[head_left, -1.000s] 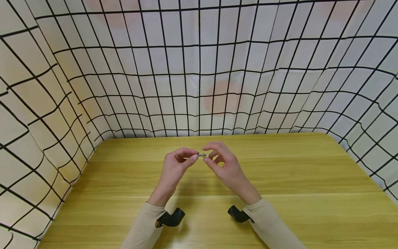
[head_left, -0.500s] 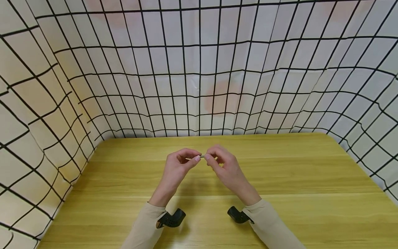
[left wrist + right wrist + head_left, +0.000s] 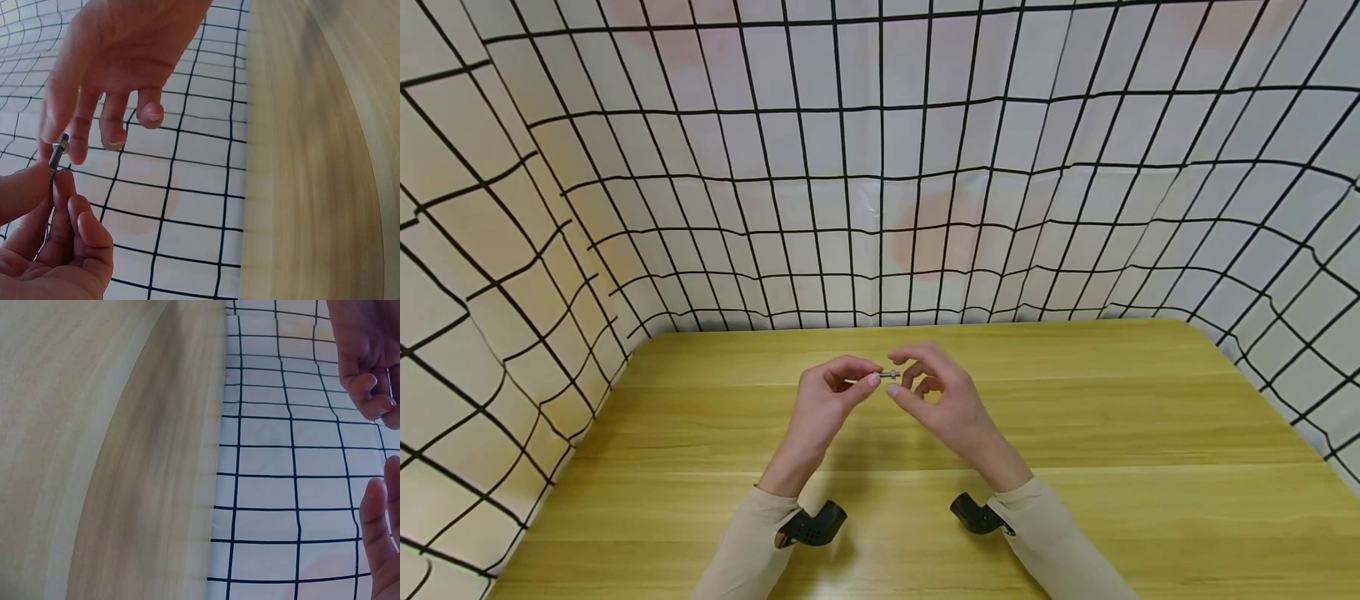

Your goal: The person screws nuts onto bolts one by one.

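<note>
A small metal bolt (image 3: 55, 159) with a nut (image 3: 63, 145) on its shank sits between my two hands, above the table. My left hand (image 3: 826, 398) pinches one end of the bolt between thumb and index finger, so that end is hidden. On the other side, my right hand (image 3: 946, 398) is spread around the nut end, thumb and index finger apart in the head view. Its remaining fingers are bent loosely. The right wrist view shows only parts of the left hand (image 3: 370, 356) and right hand (image 3: 379, 528); the bolt is out of sight there.
A wooden table (image 3: 1112, 500) lies under both hands. White cloth (image 3: 880, 200) with a black grid stands behind it and at both sides. Dark wrist devices (image 3: 816, 527) poke out by the beige sleeves (image 3: 741, 542).
Half a second ago my right fingers were closed over the nut end; now they are spread apart again, much as one second ago. My left hand keeps its pinch, shifting slightly left.
</note>
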Demonstrator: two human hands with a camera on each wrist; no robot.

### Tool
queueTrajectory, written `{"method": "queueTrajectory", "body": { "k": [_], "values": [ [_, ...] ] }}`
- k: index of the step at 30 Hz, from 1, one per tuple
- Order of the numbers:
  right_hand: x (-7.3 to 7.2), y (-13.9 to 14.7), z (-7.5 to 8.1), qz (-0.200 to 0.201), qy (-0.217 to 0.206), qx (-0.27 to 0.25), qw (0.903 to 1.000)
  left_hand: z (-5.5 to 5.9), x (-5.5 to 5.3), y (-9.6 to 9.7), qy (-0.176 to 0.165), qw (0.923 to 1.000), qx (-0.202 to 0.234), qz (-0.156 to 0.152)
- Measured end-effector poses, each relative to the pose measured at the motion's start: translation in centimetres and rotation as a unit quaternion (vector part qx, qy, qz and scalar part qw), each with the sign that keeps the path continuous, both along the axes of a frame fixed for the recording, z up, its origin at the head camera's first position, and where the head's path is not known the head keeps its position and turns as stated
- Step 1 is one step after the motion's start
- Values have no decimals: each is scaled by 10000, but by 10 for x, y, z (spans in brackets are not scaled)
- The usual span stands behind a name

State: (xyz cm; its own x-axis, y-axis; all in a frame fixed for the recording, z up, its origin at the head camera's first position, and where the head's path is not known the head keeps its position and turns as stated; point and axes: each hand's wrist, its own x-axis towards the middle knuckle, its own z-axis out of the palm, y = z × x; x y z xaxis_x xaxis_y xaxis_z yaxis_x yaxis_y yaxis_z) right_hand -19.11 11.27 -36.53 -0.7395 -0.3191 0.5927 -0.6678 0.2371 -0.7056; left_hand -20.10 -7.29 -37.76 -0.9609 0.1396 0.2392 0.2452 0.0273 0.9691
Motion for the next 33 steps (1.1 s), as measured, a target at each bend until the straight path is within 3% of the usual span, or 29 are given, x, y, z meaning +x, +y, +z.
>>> {"method": "queueTrajectory", "body": {
  "k": [8, 28, 33],
  "values": [
    [-2, -1, -2, -32, 513, -13, 9987, 0, 0, 0, 31, 10000, 18, -20],
    [2, -3, -2, -291, -92, -31, 9995, -1, 2, 1, 13, 10000, -19, -59],
    [1, -2, -2, -148, -10, -15, 9999, -1, 1, 0, 16, 10000, 23, -10]
  ]
}}
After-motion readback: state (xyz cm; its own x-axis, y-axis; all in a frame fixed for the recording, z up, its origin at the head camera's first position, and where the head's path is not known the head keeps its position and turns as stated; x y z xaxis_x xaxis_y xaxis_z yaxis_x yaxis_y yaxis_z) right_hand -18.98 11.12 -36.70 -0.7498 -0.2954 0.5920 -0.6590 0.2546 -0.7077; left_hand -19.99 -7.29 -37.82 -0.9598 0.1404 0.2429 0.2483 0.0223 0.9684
